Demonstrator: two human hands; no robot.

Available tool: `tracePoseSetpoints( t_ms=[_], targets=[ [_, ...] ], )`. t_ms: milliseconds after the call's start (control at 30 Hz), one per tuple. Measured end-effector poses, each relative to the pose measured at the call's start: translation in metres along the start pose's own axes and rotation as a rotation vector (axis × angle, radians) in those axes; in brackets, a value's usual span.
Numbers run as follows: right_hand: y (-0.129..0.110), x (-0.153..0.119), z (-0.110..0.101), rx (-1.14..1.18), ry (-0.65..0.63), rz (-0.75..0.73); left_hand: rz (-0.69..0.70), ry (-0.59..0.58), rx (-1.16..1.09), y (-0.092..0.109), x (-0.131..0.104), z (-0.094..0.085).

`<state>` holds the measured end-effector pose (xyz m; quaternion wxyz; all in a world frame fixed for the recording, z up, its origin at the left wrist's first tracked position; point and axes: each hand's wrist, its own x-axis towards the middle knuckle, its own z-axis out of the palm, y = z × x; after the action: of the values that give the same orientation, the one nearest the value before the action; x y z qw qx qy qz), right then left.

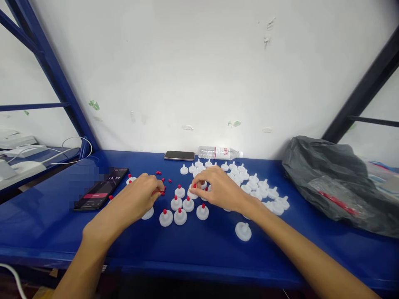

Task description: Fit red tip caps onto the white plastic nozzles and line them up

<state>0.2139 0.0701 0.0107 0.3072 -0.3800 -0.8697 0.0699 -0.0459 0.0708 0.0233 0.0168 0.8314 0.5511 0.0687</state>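
Note:
Over the loose red caps (158,172), my left hand (141,195) is bent down with its fingertips pinched close to the table among several of them. My right hand (215,187) pinches the red cap (195,186) on top of a white disc-shaped piece (190,194). Several white pieces with red caps, such as one (180,216), stand in front of and between the hands. Uncapped white pieces (262,189) with bare nozzles spread behind and to the right of my right hand. A lone uncapped piece (243,231) lies near my right forearm.
On the blue table (193,253), a lit phone (102,189) lies at the left and another phone (179,155) at the back, beside a plastic bottle (220,153) on its side. A dark plastic bag (327,182) with a clear bag of red pieces (339,203) sits at the right.

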Motion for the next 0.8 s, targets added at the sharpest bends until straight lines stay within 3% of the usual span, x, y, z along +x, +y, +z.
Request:
tracePoseSetpoints(
  t_ms=[200,400,800],
  targets=[
    [0.005,-0.001,0.002,-0.108,-0.031,-0.019,0.028,0.037,-0.038,-0.002,0.004,0.002],
    [0.007,-0.002,0.001,-0.153,-0.051,-0.038,0.024,-0.045,0.007,-0.001,0.006,0.001],
    [0.004,-0.004,0.006,-0.202,-0.074,-0.131,0.056,-0.009,-0.022,-0.010,0.011,0.008]
  ],
)
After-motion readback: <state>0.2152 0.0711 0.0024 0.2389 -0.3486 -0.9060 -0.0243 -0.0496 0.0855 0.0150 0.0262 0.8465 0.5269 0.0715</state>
